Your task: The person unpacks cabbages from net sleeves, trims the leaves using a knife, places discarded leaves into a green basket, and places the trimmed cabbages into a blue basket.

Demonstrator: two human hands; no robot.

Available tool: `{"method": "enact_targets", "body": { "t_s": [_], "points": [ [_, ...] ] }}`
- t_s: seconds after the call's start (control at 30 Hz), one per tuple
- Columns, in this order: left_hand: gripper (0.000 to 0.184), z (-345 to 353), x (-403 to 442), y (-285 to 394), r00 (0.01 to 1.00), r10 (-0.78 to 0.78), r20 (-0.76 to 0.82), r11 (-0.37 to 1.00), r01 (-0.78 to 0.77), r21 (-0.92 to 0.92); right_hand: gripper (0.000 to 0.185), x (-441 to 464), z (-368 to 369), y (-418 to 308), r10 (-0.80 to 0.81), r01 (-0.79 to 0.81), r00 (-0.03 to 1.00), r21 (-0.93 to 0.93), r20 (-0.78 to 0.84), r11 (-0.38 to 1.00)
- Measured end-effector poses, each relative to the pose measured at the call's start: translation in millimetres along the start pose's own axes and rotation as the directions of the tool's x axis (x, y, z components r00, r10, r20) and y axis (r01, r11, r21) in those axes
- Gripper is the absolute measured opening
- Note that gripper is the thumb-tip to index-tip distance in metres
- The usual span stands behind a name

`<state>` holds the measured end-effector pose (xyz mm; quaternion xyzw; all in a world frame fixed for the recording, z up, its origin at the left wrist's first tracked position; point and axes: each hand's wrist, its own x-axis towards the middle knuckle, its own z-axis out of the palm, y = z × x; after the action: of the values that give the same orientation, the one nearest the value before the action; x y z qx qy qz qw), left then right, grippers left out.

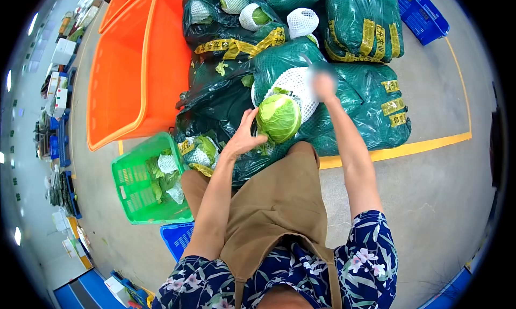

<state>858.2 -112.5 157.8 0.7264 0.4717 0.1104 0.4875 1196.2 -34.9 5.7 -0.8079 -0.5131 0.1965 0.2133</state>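
A green cabbage (279, 118) lies partly out of a white foam net (296, 88), over the dark green bags in front of me. My left hand (245, 137) cups the near left side of the cabbage, thumb and fingers curved against its leaves. At the far right end of the net is my right hand (323, 85), with the net stretched towards it. A blurred patch covers part of that hand and hides its fingertips. Just left of my knees, another netted cabbage (203, 150) sits in an opened bag.
Stuffed green bags (371, 102) with yellow tape are stacked ahead and right. Orange bins (121, 77) stand left. A green crate (145, 174) holds loose leaves and foam nets. Blue crates (422, 13) (177, 239) are at far right and beside my left leg.
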Motion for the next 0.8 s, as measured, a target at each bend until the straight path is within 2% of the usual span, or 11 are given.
{"method": "enact_targets", "body": {
  "t_s": [0.07,0.1,0.13,0.2,0.27,0.33,0.4,0.47,0.57,0.67,0.8],
  "points": [
    [0.075,19,31,1,0.980,-0.087,-0.178,0.978,0.050,-0.204,0.031,-8,-31,-2,-0.057,0.065,0.985,-0.045,0.164,0.997],
    [0.075,34,40,29,0.920,-0.195,-0.341,0.945,0.084,-0.315,0.033,-12,-51,0,0.009,-0.021,0.976,0.055,0.215,0.998],
    [0.090,55,51,36,0.893,-0.175,-0.414,0.984,0.170,-0.051,0.033,-26,-80,-13,0.048,-0.049,0.989,0.001,0.142,0.999],
    [0.097,76,38,62,0.884,-0.061,-0.463,0.934,0.214,0.286,0.033,-60,-139,-37,0.072,-0.075,0.997,-0.108,-0.030,0.991],
    [0.106,82,33,46,0.883,0.089,-0.460,0.956,0.053,0.288,0.034,-103,-168,-61,-0.054,0.047,0.979,-0.043,-0.198,0.998],
    [0.109,80,26,28,0.871,0.184,-0.456,0.960,-0.061,0.272,0.034,-149,-166,-78,-0.118,0.134,0.985,0.128,-0.123,0.983],
    [0.108,75,19,16,0.860,0.230,-0.456,0.964,-0.135,0.230,0.025,-197,-146,-101,-0.238,0.236,0.971,-0.060,-0.016,0.970],
    [0.110,69,17,7,0.880,0.215,-0.423,0.972,-0.153,0.176,0.015,-216,-98,-90,-0.293,0.294,0.956,-0.075,0.023,0.953],
    [0.110,69,11,2,0.869,0.273,-0.413,0.959,-0.212,0.188,0.010,-214,-54,-73,-0.213,0.215,0.977,-0.094,0.034,0.972],
    [0.111,65,12,-3,0.874,0.288,-0.392,0.957,-0.245,0.155,0.009,-209,-54,-78,-0.209,0.213,0.976,-0.062,0.065,0.975],
    [0.112,54,28,1,0.932,0.219,-0.290,0.972,-0.184,0.145,0.008,-191,-56,-82,-0.155,0.171,0.980,-0.126,0.123,0.977]
  ]
}}
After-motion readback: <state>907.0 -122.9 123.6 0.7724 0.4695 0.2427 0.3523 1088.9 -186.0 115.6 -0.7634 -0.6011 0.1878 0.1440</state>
